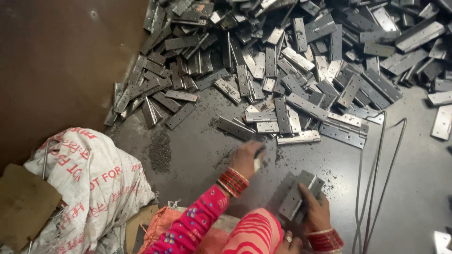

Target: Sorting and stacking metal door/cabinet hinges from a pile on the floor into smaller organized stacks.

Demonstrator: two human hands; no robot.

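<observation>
1. Seated low on a grey floor [197, 150], a person in a bright pink patterned sleeve [193, 226] works at the near edge of a wide spill of metal hinges [292, 70].
2. Left hand [247, 160]: it is stretched forward over the floor, fingers curled shut around a small pale object that is blurred and partly hidden, so what it is cannot be told. Red bangles [233, 182] ring the wrist.
3. Right hand [315, 211]: its fingers are clamped on a short stack of grey hinges [296, 195], held tilted just above the floor, close to the person's knee. A second set of red bangles [325, 240] sits on this wrist.
4. Hinge pile: flat steel leaves, some bright and some dark, lie crisscrossed from the top left corner to the right edge; the nearest ones, a pale hinge [298, 138] among them, rest just beyond the left hand.
5. Dark metal filings [160, 150] dust the floor between the pile and the person.
6. At the left, a white woven sack [89, 183] with red lettering lies crumpled beside a piece of brown cardboard [23, 207], against a dark brown wall [61, 61].
7. Thin bent wires [376, 178] run down the floor at the right, well apart from the held stack.
</observation>
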